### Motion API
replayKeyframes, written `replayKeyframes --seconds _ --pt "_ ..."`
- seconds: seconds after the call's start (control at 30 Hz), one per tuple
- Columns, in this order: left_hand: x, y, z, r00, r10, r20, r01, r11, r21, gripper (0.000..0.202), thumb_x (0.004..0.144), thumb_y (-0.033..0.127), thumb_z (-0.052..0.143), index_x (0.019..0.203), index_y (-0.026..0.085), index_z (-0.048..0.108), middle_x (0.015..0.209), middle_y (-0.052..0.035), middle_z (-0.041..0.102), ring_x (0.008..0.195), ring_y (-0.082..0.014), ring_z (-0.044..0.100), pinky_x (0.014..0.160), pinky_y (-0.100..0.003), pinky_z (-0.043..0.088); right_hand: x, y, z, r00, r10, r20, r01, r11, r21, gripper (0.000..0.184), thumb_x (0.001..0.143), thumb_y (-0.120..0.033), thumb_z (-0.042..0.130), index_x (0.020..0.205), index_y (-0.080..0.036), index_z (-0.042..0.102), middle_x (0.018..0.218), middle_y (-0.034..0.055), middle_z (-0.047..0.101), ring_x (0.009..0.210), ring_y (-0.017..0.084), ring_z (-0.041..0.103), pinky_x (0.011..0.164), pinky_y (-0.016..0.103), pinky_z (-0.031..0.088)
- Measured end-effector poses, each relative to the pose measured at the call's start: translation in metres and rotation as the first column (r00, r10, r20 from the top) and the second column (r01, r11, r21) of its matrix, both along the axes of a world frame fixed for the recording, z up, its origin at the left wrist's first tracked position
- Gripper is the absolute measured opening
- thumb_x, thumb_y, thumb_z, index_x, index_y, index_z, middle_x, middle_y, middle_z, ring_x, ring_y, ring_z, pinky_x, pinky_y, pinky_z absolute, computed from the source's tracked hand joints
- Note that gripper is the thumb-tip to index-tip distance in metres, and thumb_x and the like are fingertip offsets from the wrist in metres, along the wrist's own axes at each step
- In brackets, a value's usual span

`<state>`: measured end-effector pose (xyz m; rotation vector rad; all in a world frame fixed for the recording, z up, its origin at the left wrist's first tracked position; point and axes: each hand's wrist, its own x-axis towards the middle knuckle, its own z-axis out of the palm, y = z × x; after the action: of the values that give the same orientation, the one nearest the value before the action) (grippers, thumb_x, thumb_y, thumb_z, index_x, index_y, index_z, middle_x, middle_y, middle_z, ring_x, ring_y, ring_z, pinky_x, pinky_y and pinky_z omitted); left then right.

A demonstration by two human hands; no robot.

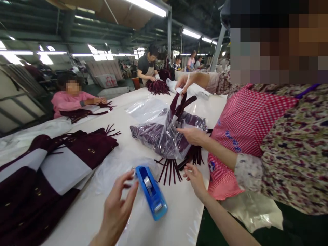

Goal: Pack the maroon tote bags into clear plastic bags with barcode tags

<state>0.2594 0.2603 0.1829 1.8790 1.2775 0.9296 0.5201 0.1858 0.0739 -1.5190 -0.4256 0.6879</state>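
Observation:
My left hand [116,208] reaches up from the bottom edge with its fingers apart, the fingertips touching the tape roll end of a blue tape dispenser [151,192] on the white table [143,232]. My right hand [195,178] hovers at the table's edge, fingers loosely bent and apart, by the dark maroon fringe strips [170,169]. A co-worker in a floral shirt and red checked apron [241,126] holds a clear plastic bag [164,136] of maroon pieces, one hand [187,82] lifting its top and the other hand [192,135] on its side.
Maroon fabric pieces with white paper [61,160] lie stacked at the left. Loose clear plastic [112,167] lies beside the dispenser. A person in pink [73,99] sits across the table, and others work at the far end [148,66].

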Motion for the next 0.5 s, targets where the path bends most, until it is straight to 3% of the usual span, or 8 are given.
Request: replayKeyframes --seconds 0.03,0.1,0.17,0.23,0.3,0.4,0.5 --pt "0.033 0.023 0.017 0.999 -0.043 0.015 0.042 0.997 0.061 0.049 0.074 0.051 0.056 0.113 0.021 0.055 0.109 -0.0078 0.060 0.084 -0.0203 0.061 0.051 -0.024 0.049 0.002 0.001 0.000 1.000 -0.002 -0.019 0.002 1.000 -0.028 0.041 0.060 -0.038 0.064 0.094 -0.016 0.059 0.085 0.0049 0.063 0.057 0.014 0.060 0.048 0.026 0.044" --pt "0.100 0.064 0.039 0.990 -0.137 0.024 0.131 0.976 0.177 0.053 0.076 0.041 0.058 0.122 0.016 0.047 0.121 -0.0117 0.054 0.106 -0.0240 0.055 0.082 -0.035 0.051 0.007 0.001 0.001 0.999 0.009 -0.042 -0.012 0.998 -0.069 0.039 0.059 -0.040 0.063 0.090 -0.016 0.060 0.079 0.0041 0.063 0.057 0.016 0.060 0.047 0.026 0.043" --pt "0.160 0.093 0.045 0.985 -0.170 -0.003 0.165 0.949 0.267 0.069 0.070 0.030 0.066 0.130 0.010 0.039 0.133 -0.0173 0.044 0.125 -0.0287 0.040 0.104 -0.044 0.035 0.011 0.000 0.000 0.997 0.064 -0.047 -0.068 0.993 -0.093 0.035 0.060 -0.042 0.062 0.086 -0.017 0.061 0.074 0.0032 0.063 0.056 0.016 0.059 0.048 0.026 0.043" --pt "0.205 0.110 0.039 0.968 -0.245 -0.046 0.249 0.938 0.241 0.090 0.060 0.024 0.075 0.136 0.008 0.029 0.142 -0.0206 0.033 0.134 -0.0325 0.026 0.110 -0.047 0.023 0.015 -0.006 -0.004 0.991 0.124 -0.044 -0.128 0.985 -0.116 0.032 0.062 -0.043 0.060 0.082 -0.018 0.062 0.069 0.0025 0.062 0.055 0.016 0.059 0.048 0.026 0.042" --pt "0.233 0.116 0.025 0.930 -0.363 -0.060 0.367 0.924 0.106 0.102 0.058 0.024 0.077 0.141 0.010 0.020 0.144 -0.0214 0.031 0.134 -0.0343 0.027 0.109 -0.049 0.024 0.020 -0.013 -0.012 0.987 0.152 -0.049 -0.158 0.977 -0.145 0.033 0.063 -0.045 0.059 0.081 -0.018 0.063 0.069 0.0027 0.062 0.055 0.016 0.058 0.048 0.026 0.041" --pt "0.249 0.115 -0.002 0.851 -0.517 -0.092 0.504 0.853 -0.136 0.102 0.064 0.034 0.073 0.144 0.010 0.013 0.138 -0.0216 0.040 0.126 -0.0339 0.040 0.104 -0.048 0.032 0.033 -0.020 -0.022 0.989 0.128 -0.076 -0.141 0.972 -0.190 0.037 0.059 -0.047 0.061 0.083 -0.018 0.063 0.074 0.0046 0.063 0.056 0.016 0.059 0.048 0.027 0.041" --pt "0.248 0.107 -0.024 0.726 -0.599 -0.336 0.575 0.798 -0.181 0.100 0.064 0.044 0.072 0.142 0.011 0.019 0.136 -0.0198 0.043 0.124 -0.0329 0.042 0.101 -0.047 0.035 0.045 -0.011 -0.027 0.990 0.059 -0.131 -0.085 0.976 -0.200 0.045 0.057 -0.046 0.065 0.091 -0.017 0.061 0.081 0.0053 0.064 0.059 0.016 0.061 0.049 0.026 0.042"
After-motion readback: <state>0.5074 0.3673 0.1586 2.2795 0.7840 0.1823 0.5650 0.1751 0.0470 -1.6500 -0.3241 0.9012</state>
